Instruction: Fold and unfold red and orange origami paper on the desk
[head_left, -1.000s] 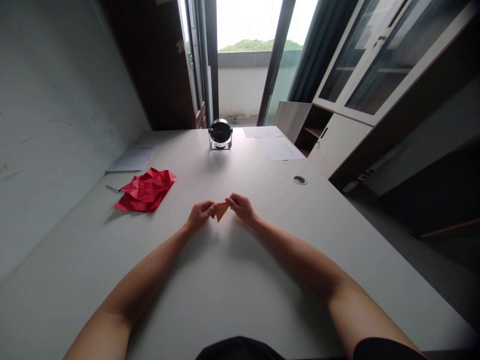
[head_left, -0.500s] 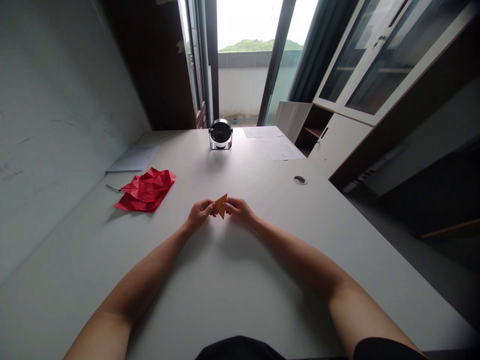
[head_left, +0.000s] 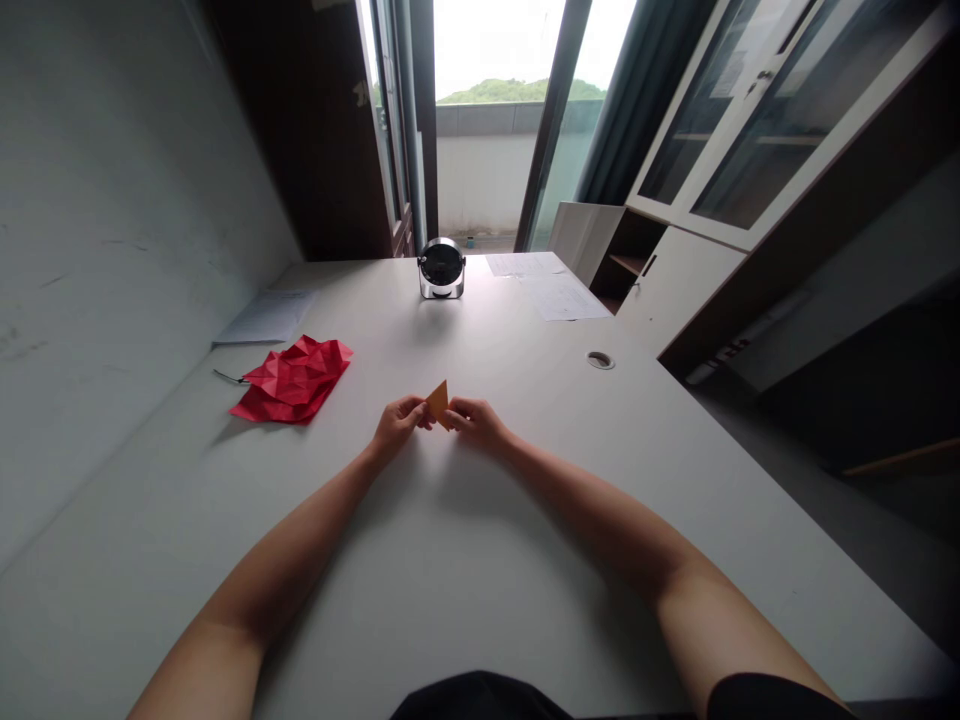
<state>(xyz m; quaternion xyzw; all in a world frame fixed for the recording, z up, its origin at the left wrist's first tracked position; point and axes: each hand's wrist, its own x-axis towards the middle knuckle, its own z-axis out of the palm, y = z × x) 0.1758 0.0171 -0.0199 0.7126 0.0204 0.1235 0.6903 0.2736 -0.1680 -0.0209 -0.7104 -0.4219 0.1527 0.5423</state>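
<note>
Hands: left hand and right hand, both closed in a fingertip pinch on one orange paper triangle. Left grips its left edge, right its lower right edge. Wrists low over the surface, forearms stretched forward.

Change against a second ago: apex up in place of apex down, with the triangle above the fingertips rather than hanging below them. Against half a second ago: apex slightly further left, fingertips of the two hands slightly closer together. Rest of the surface unchanged.

Position of the orange paper triangle: between the two hands, touching both, mid-surface. Cannot tell whether its lower edge touches the surface.

Elsewhere on the surface:
- Creased red paper, flat, to the left of the left hand and well apart from it.
- Thin dark item just beside its left edge, too small to identify.
- White sheet beyond it, near the wall.
- Small round fan at the far edge, straight ahead.
- Two more sheets to its right.
- Round cable hole near the right edge.

Containers: glass-door cabinet at right, shelves visible behind the glass, contents not discernible. Open compartment below it, contents too dark to tell.
</note>
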